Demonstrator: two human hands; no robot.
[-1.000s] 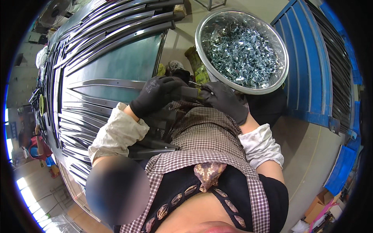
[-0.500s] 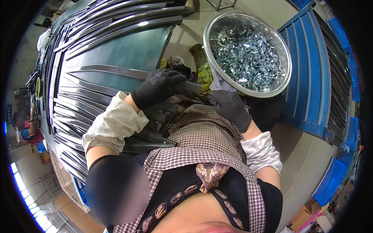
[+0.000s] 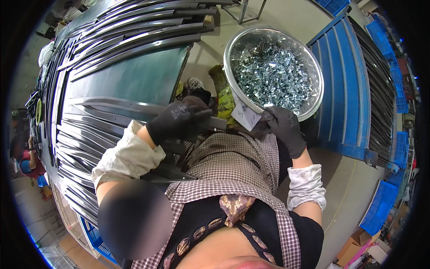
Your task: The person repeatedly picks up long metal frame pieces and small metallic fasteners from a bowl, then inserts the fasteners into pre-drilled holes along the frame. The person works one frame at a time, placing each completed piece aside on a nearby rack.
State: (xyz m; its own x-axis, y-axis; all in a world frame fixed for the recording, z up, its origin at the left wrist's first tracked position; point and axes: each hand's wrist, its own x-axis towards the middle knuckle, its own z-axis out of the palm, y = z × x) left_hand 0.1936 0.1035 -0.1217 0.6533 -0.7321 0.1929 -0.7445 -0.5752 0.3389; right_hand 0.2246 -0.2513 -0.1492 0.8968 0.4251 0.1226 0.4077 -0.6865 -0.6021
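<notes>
Filling the left, the green-topped bench faces a steel basin, while a dark metal strip lies crosswise, gripped by the curled left hand, its end pointing toward the right hand, fingers bent, hold unclear, nearer the metal clips.

Dark metal strip (blunt end bare) in the left hand.

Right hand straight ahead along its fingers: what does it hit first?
Probably the white card by the near rim of the metal bowl; the right hand overlaps both in this view, so depth is unclear.
</notes>
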